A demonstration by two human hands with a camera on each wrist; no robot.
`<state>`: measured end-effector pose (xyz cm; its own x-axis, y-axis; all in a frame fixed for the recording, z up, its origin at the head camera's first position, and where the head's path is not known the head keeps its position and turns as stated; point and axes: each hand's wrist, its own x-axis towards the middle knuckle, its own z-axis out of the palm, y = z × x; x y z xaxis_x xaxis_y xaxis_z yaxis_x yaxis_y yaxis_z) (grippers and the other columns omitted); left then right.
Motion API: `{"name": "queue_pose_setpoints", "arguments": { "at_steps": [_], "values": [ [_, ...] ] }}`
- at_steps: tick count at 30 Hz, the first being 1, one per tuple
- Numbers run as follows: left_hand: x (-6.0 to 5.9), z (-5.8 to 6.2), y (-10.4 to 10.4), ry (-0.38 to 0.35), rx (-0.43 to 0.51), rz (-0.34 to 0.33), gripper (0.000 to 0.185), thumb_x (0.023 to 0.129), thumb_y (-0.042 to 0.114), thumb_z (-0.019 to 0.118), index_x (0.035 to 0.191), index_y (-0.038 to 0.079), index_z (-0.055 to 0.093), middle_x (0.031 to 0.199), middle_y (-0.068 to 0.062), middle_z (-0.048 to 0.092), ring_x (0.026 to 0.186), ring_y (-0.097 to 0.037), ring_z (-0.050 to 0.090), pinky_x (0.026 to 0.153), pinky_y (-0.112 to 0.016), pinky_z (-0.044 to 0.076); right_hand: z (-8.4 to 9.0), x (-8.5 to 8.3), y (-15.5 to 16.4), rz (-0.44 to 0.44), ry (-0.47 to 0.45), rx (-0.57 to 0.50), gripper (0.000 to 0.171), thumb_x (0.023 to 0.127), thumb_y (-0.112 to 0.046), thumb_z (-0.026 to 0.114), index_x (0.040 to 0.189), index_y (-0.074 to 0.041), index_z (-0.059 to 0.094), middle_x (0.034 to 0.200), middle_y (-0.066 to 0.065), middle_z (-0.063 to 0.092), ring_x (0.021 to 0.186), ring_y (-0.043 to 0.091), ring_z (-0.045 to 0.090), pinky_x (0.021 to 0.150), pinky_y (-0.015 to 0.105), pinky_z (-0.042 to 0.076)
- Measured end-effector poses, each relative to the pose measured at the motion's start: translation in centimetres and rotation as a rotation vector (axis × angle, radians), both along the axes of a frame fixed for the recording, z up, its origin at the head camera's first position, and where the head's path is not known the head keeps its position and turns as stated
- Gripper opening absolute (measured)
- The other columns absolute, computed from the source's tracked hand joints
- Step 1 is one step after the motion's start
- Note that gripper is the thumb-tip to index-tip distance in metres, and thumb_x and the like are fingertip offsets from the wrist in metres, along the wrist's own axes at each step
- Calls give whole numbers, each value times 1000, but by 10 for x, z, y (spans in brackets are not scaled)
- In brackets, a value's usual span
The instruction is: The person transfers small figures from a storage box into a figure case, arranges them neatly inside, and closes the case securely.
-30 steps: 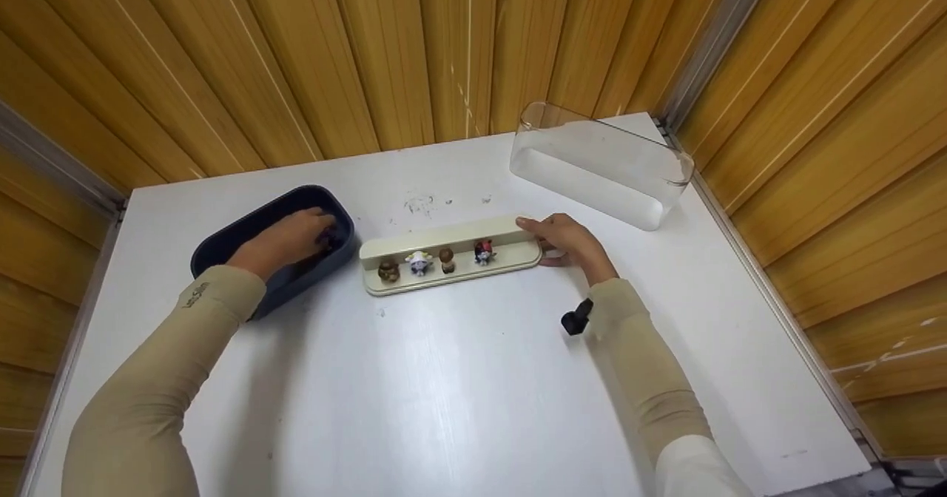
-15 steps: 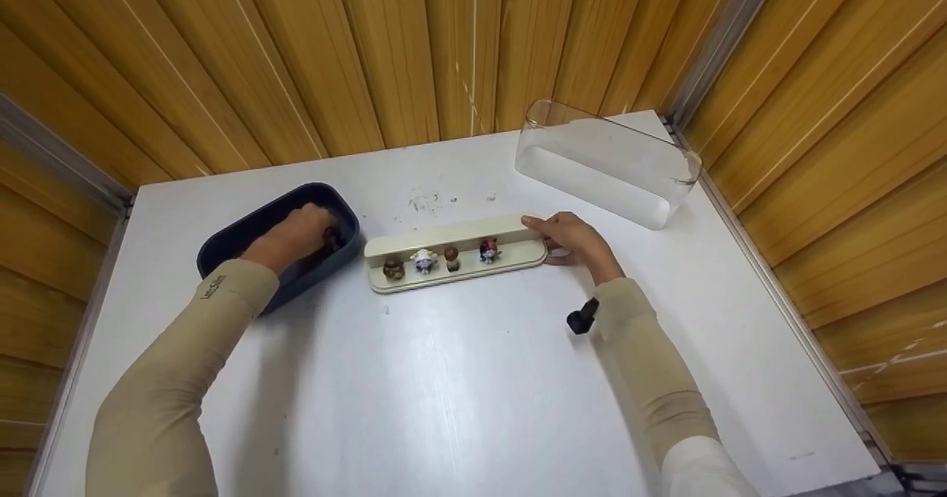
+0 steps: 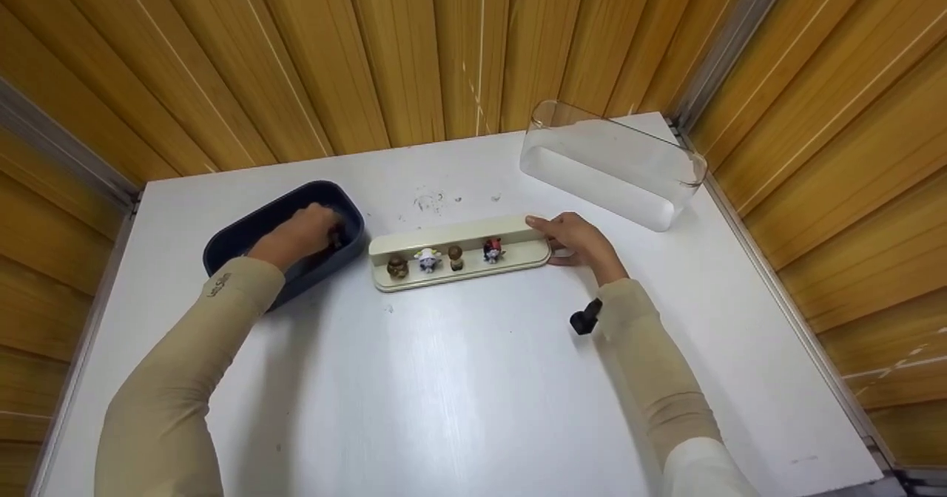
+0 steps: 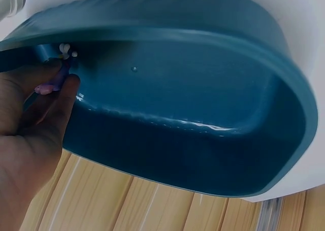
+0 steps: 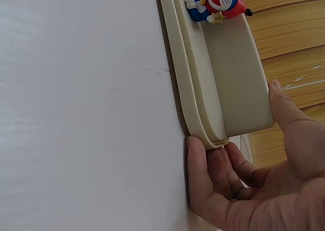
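My left hand (image 3: 300,234) reaches inside a dark blue tub (image 3: 317,279) on the left of the table. In the left wrist view its thumb and fingers pinch a small purple figurine (image 4: 60,77) with white and pink parts, close to the tub's end wall. A long cream stepped display base (image 3: 518,257) lies mid-table. Along it stand several figurines, among them a brown one (image 3: 397,267), a white-topped one (image 3: 427,260), a brown-haired one (image 3: 456,257) and a red-and-blue cartoon cat (image 5: 219,2). My right hand (image 3: 581,242) grips the base's right end, thumb on the raised step.
A clear box-shaped cover (image 3: 607,164) stands at the back right of the white table (image 3: 444,379). Wood-patterned panels (image 3: 414,53) enclose the back and sides. A black clip-like piece (image 3: 586,318) juts from the right sleeve.
The head view has shifted slightly, so everything sits a little farther right. My left hand stays inside the tub with only small movement; my right hand keeps its grip on the base.
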<state>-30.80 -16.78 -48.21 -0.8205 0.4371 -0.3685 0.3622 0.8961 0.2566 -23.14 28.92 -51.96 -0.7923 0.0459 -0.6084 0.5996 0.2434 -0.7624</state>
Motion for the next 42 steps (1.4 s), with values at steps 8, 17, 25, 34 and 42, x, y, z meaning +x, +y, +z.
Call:
{"name": "queue_pose_setpoints", "arguments": {
  "at_steps": [8, 17, 25, 34, 42],
  "values": [
    [1, -2, -1, -9, -4, 2, 15, 98, -5, 55, 106, -2, 67, 98, -17, 63, 83, -27, 61, 74, -44, 55, 0, 1, -2, 10, -1, -2, 67, 89, -55, 72, 125, -5, 45, 114, 11, 57, 97, 20, 64, 87, 38, 59],
    [4, -1, 0, 16, 27, 15, 19, 97, -8, 52, 100, -1, 70, 88, -13, 61, 77, -25, 59, 67, -38, 51, -1, 3, -3, 14, -10, -3, 71, 88, -56, 73, 127, -4, 45, 116, 11, 57, 97, 20, 64, 88, 38, 59],
    [3, 1, -1, 37, 36, -4, 21, 98, -6, 52, 91, 3, 69, 88, -13, 54, 76, -25, 56, 64, -37, 45, 1, 4, 0, 5, 6, -20, 67, 89, -53, 74, 125, -5, 45, 117, 11, 59, 100, 21, 65, 89, 39, 58],
    [0, 2, -1, 38, 38, 26, 21, 98, -3, 51, 88, 3, 68, 93, -15, 55, 78, -28, 56, 65, -39, 46, 1, 2, 0, 8, 9, -19, 68, 88, -54, 74, 125, -5, 45, 118, 11, 58, 101, 21, 64, 89, 38, 58],
    [-2, -3, 1, 59, 39, 36, 22, 97, -5, 51, 86, 3, 68, 90, -14, 55, 76, -27, 56, 63, -38, 46, 2, 2, 1, -8, 3, -16, 66, 87, -55, 75, 123, -7, 47, 118, 11, 56, 102, 22, 62, 89, 38, 58]
  ]
}}
